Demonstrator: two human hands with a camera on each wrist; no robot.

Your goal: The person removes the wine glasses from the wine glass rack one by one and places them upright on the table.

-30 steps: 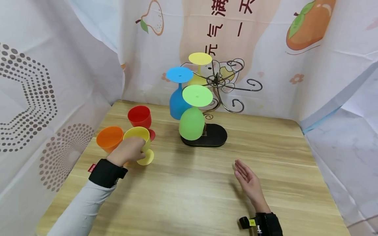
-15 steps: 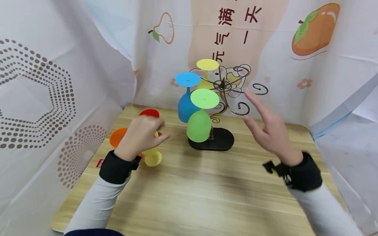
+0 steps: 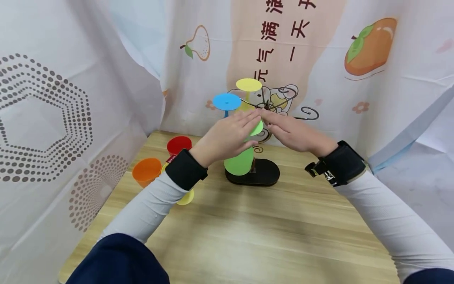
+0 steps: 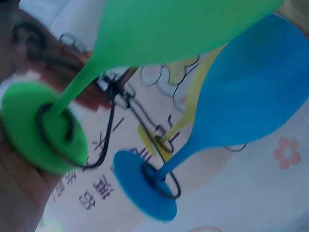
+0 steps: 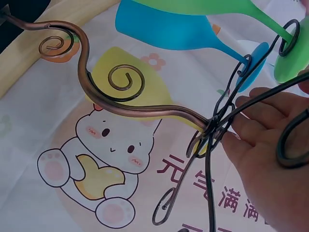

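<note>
A metal goblet rack [image 5: 84,63] with curling wire arms stands on a black oval base [image 3: 266,173]. Hung upside down by their feet from its arms are a green goblet [image 3: 239,163], a blue goblet [image 3: 227,101] and a yellow goblet [image 3: 249,85]. My left hand [image 3: 230,132] lies over the foot of the green goblet, fingers stretched toward the rack's middle; in the left wrist view the palm is right behind that foot. My right hand [image 3: 296,130] reaches in from the other side, fingers extended close to the wire hub [image 5: 212,125]. Their fingertips nearly meet in the head view.
Left on the wooden table [image 3: 283,236] stand a red goblet [image 3: 179,145], an orange goblet [image 3: 146,169] and another yellow goblet [image 3: 186,198], partly hidden by my left wrist. A printed curtain [image 3: 198,98] hangs close behind the rack.
My left hand has let go of the yellow goblet on the table and moved right to the hanging green one. My right hand has come up from the table to the rack.
</note>
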